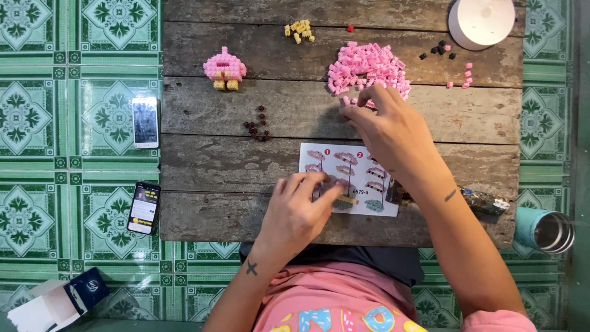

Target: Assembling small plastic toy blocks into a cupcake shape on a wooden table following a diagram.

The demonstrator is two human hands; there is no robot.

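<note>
My right hand [388,127] reaches into the near edge of a heap of small pink bricks [367,66], fingertips pinched around one or two of them. My left hand [299,209] rests on a printed instruction sheet [351,161] and grips a small partly built piece with a yellow strip [346,200] against it. A finished pink figure with yellow feet [225,67] stands at the far left of the wooden table [246,110].
Yellow bricks [299,29], dark brown bricks [258,124], black bricks [437,51] and a few loose pink ones [468,74] lie scattered. A white round container [481,21] stands far right. Two phones [145,121] [144,207], a metal cup [551,230] and a box [58,301] lie on the tiled floor.
</note>
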